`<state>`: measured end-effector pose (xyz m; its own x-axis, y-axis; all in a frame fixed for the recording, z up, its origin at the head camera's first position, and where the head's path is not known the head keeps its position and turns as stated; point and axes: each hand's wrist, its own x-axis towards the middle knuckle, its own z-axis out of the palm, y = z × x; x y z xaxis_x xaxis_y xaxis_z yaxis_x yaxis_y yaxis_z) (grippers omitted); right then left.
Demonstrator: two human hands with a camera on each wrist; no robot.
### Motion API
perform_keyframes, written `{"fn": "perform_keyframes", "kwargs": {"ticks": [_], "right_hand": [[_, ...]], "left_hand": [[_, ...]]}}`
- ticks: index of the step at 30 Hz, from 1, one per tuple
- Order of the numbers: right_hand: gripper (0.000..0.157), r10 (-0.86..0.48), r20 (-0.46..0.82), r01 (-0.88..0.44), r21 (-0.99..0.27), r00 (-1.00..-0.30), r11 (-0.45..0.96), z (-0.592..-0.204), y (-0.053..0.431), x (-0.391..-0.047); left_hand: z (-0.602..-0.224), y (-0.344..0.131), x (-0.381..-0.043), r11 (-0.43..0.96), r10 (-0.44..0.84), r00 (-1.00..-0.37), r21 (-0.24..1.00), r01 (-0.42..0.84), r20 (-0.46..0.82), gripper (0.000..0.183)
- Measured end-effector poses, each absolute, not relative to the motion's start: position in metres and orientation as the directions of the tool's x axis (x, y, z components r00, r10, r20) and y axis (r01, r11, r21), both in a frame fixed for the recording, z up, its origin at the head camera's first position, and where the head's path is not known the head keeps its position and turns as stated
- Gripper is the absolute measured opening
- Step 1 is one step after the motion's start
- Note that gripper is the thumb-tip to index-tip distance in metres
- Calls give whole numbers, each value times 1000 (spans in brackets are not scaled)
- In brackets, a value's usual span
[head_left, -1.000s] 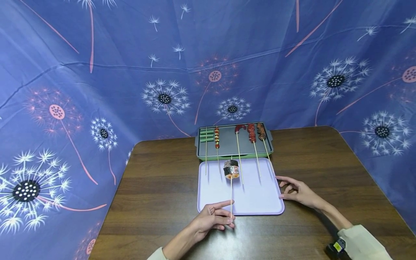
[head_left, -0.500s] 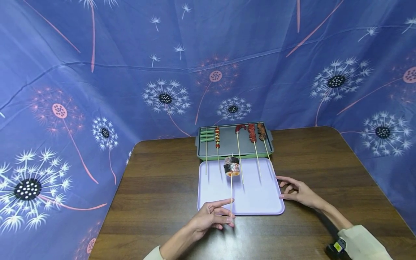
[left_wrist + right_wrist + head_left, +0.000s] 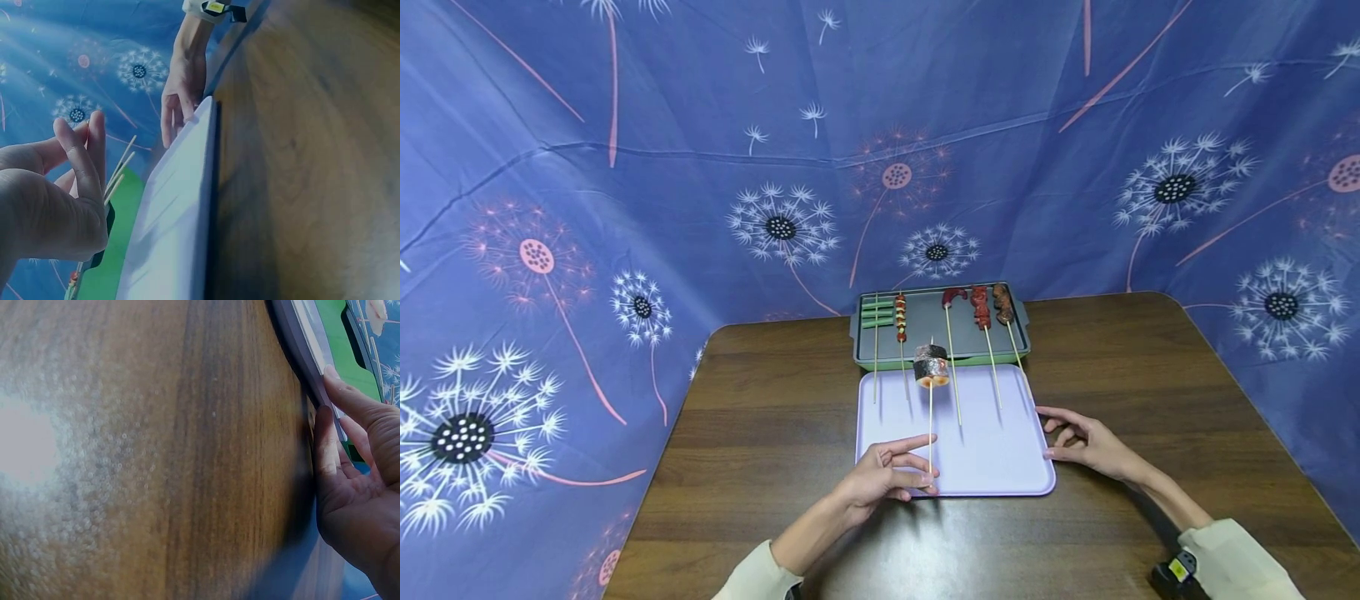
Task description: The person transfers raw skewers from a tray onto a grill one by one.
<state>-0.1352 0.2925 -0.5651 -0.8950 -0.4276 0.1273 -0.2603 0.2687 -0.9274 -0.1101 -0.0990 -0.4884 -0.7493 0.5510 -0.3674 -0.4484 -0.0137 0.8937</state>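
Observation:
My left hand [image 3: 883,479] pinches the lower end of a skewer [image 3: 931,417] and holds it up over the lavender tray [image 3: 1000,467]. Its top carries thick round pieces wrapped in a dark band [image 3: 931,364], with an orange and cream underside. In the head view those pieces overlap the front edge of the grey grill pan [image 3: 925,325]. My right hand [image 3: 1086,446] grips the tray's right rim; in the right wrist view the thumb [image 3: 350,397] and a finger lie on either side of that rim.
Several skewers lie across the pan, their sticks reaching over the tray: green pieces [image 3: 877,314], a mixed vegetable skewer [image 3: 901,318], a curled red piece [image 3: 953,296], red meat [image 3: 981,307] and brown meat [image 3: 1003,303]. A blue dandelion-print cloth [image 3: 1037,208] hangs behind the wooden table [image 3: 760,467].
My left hand has moved forward, away from me, carrying the skewer with the dark-banded pieces toward the pan. The right hand stays at the tray's rim.

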Motion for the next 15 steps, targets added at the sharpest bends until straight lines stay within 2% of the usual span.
{"fn": "perform_keyframes", "kwargs": {"ticks": [15], "right_hand": [[61,-427,123,-254,-930,-896,264,-568,293,-137]], "left_hand": [[-464,-89,-165,-30,533,-752,880,-473,-387,63]]}}
